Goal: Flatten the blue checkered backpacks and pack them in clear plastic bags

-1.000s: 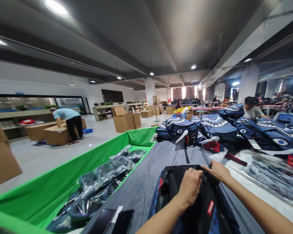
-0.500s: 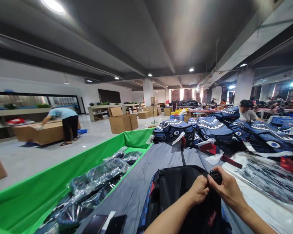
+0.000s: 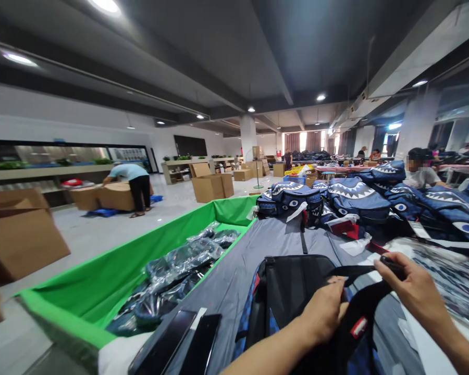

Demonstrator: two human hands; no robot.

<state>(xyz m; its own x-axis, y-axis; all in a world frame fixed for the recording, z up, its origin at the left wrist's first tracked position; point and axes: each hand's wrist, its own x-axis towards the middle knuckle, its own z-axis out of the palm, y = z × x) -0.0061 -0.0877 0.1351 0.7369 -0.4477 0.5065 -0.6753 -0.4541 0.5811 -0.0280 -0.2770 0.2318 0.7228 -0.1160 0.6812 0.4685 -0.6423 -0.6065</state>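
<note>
A black-backed backpack with blue checked sides lies in front of me on the grey cloth. My left hand is closed over its right side, gripping the webbing of the shoulder strap. My right hand is off to the right, pinching the black strap, with a dark bunched piece at the fingertips. Between the two hands the strap is drawn out taut. The padded part of the strap, bearing a red and white label, hangs below. My left palm and fingertips are partly hidden.
Several blue shark-face backpacks are heaped at the table's far side. A green-lined bin holds plastic-wrapped bags on the left. Two dark phone-like slabs lie at the near edge. Clear plastic packaging is at right. A person bends over cartons.
My right hand has moved right, away from my left, pulling the strap out from the backpack. My left hand has shifted slightly right and down. The view has turned left.
</note>
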